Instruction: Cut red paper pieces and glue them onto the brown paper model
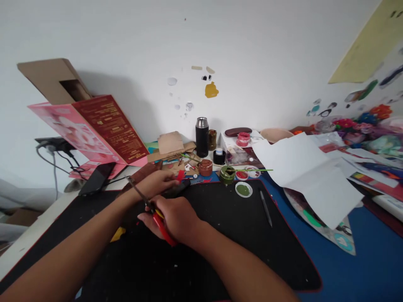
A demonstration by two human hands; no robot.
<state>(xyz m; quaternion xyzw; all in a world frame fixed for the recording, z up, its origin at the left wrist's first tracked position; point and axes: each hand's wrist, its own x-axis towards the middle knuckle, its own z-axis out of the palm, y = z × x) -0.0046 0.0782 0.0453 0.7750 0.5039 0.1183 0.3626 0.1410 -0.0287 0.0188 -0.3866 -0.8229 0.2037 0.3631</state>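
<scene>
My right hand (176, 218) is closed around the red handles of a pair of scissors (157, 218), whose metal blades point up and left across my left wrist. My left hand (159, 182) is pinched on a small red piece (180, 175) just above the black mat (220, 235). Both hands hover over the mat's near-left part. A dark flat object lies under my left fingers; I cannot make out what it is.
A grey pen (266, 207) lies on the mat to the right. Paint jars and dishes (227, 174), a black flask (202, 136), white paper sheets (308, 172), a pink and red box (94, 130) and a black phone (96, 178) crowd the desk's back.
</scene>
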